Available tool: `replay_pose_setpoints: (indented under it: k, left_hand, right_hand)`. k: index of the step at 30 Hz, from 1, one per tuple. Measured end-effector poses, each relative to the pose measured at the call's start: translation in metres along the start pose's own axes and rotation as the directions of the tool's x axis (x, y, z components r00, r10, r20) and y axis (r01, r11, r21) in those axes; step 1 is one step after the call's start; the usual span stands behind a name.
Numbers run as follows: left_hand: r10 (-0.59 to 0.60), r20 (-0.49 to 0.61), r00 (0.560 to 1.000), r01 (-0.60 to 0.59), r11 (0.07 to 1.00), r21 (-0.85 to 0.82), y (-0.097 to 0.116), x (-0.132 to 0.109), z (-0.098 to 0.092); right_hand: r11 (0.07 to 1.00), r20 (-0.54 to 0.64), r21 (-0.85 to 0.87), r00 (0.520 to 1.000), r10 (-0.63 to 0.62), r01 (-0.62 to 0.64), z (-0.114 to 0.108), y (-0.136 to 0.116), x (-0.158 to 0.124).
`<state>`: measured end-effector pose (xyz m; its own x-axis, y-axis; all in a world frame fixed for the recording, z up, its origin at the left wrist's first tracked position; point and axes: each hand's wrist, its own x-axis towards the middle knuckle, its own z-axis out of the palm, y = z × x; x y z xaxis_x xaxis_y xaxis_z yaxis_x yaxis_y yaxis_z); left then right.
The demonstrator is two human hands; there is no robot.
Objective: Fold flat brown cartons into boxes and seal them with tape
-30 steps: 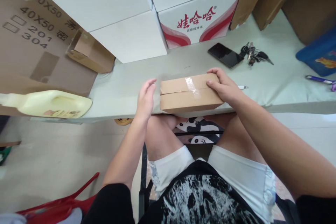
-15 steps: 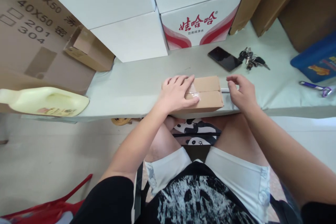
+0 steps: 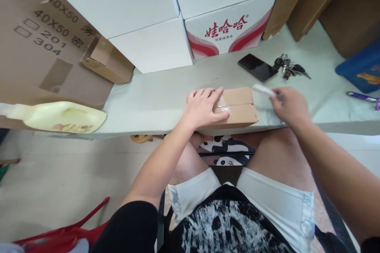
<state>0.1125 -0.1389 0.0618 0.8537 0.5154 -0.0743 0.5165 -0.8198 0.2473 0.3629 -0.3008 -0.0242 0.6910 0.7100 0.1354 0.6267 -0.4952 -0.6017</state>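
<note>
A small brown cardboard box (image 3: 239, 104) lies at the table's front edge, with clear tape across its top near the left end. Over that left end spreads my left hand (image 3: 203, 106), fingers on the far part and thumb on the near part, holding the box down. Just off the box's right end, my right hand (image 3: 291, 104) is closed around a slim white knife-like tool (image 3: 263, 89). Motion blurs the tool, and its tip points left, toward the far right corner of the box. My palm hides its other end.
A black phone (image 3: 257, 67) and a bunch of keys (image 3: 289, 66) lie behind the box. White cartons (image 3: 166, 47) stand at the back. A pale yellow bottle (image 3: 65, 116) lies at left; a blue container (image 3: 360, 69) and a purple tool (image 3: 360, 96) are at right.
My right hand has moved right and drawn the white tool away from the box's right end. The tool now angles up and left. My left hand stays on the box.
</note>
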Motion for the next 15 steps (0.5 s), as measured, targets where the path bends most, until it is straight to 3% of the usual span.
replay_pose_setpoints:
  k: [2, 4, 5, 7, 11, 15]
  left_hand:
    - [0.0, -0.01, 1.0, 0.0, 1.0, -0.008, 0.0, 0.0, 0.0]
    - [-0.001, -0.022, 1.0, 0.0, 1.0, -0.014, 0.0, 0.001, 0.0]
    - [-0.004, -0.02, 1.0, 0.004, 1.0, -0.017, 0.0, 0.001, 0.0]
    - [-0.015, 0.0, 1.0, 0.015, 1.0, -0.022, 0.0, 0.0, -0.002]
    - [-0.016, 0.014, 1.0, 0.016, 1.0, -0.025, 0.002, -0.002, -0.006]
    - [-0.016, 0.014, 1.0, 0.016, 1.0, -0.016, 0.003, -0.004, -0.008]
  right_hand:
    - [0.946, -0.156, 0.296, 0.971, 0.182, -0.13, -0.02, -0.017, 0.005]
    - [0.716, -0.143, 0.693, 0.958, 0.247, -0.082, -0.036, -0.041, 0.007]
    - [0.594, -0.115, 0.803, 0.966, 0.231, -0.046, -0.042, -0.054, 0.006]
    - [0.485, -0.096, 0.875, 0.984, 0.148, 0.013, -0.047, -0.08, 0.002]
    - [0.49, 0.059, 0.872, 0.989, -0.135, 0.015, -0.035, -0.116, -0.006]
    - [0.385, 0.103, 0.923, 0.973, -0.205, -0.017, -0.014, -0.129, -0.008]
